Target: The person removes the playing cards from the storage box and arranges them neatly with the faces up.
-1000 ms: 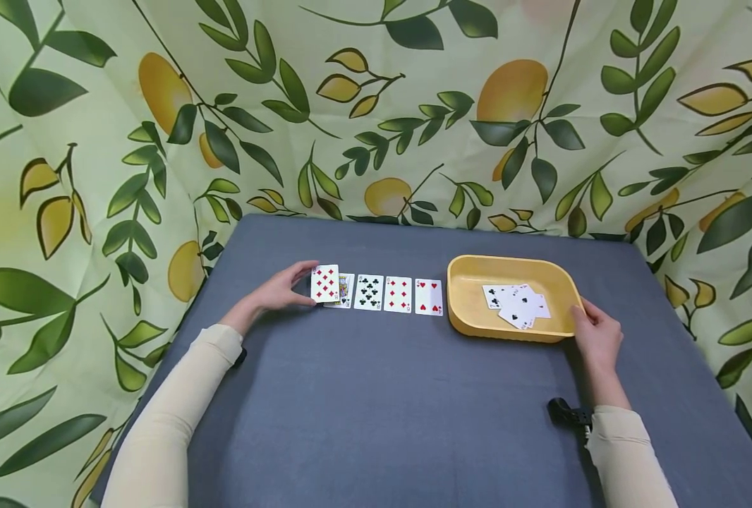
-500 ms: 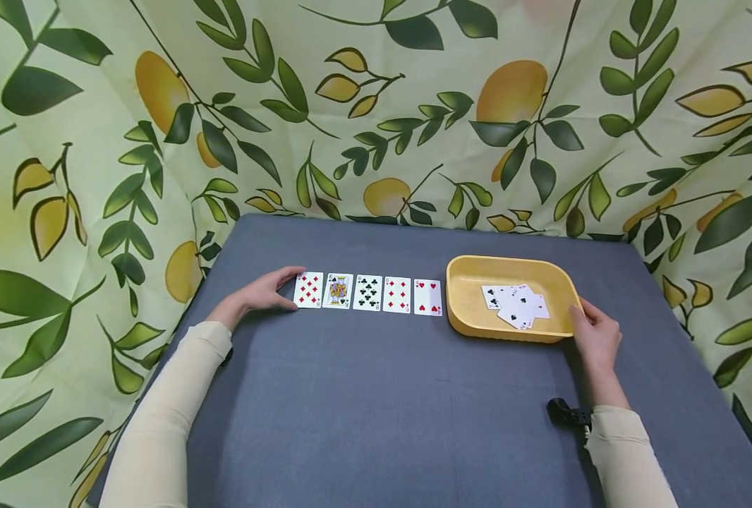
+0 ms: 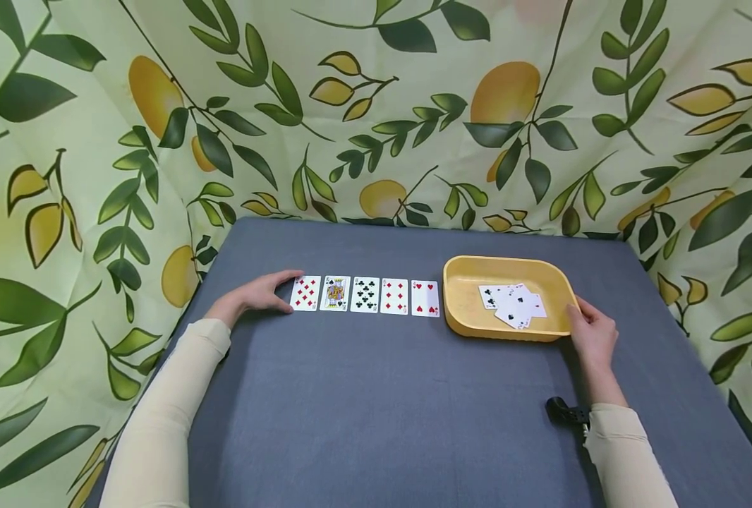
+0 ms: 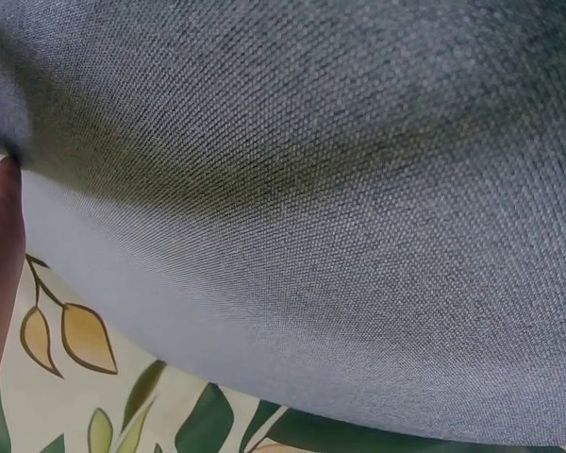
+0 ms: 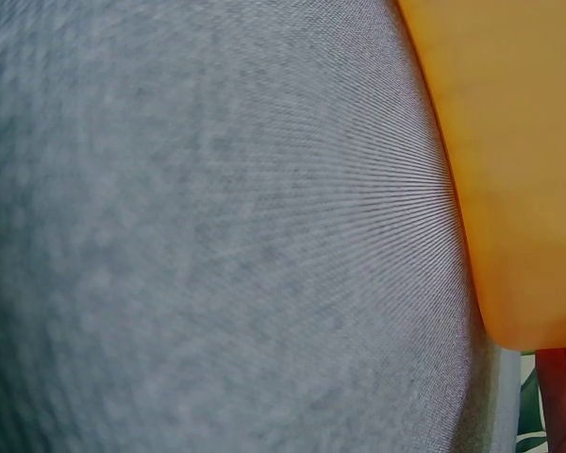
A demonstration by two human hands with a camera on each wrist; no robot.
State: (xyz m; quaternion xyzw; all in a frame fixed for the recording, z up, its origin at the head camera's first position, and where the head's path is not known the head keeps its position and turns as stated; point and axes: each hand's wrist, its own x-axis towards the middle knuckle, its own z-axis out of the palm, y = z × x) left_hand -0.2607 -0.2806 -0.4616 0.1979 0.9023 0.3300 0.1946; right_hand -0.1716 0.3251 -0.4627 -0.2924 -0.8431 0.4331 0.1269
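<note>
A row of face-up playing cards lies on the grey-blue table. At its left end, my left hand point(image 3: 258, 293) pinches a red diamond playing card point(image 3: 305, 293) at its upper and lower left corners, thumb near the lower one. Beside it lie a king point(image 3: 335, 293), a black club card point(image 3: 365, 295), another diamond card point(image 3: 394, 296) and a heart card point(image 3: 425, 298). My right hand point(image 3: 593, 333) grips the right end of a yellow plastic tray point(image 3: 471, 326), thumb over the rim. Several overlapping cards point(image 3: 520, 305) lie inside the tray.
Leaf-and-fruit patterned cloth point(image 3: 389, 127) hangs behind the table point(image 3: 389, 402) and along both sides. The tray stands just right of the heart card. A black wrist camera point(image 3: 565, 412) sits on the right wrist.
My left hand has moved left and lowered the diamond card from over the king to the row's left end, uncovering the king. My right hand has stayed on the tray.
</note>
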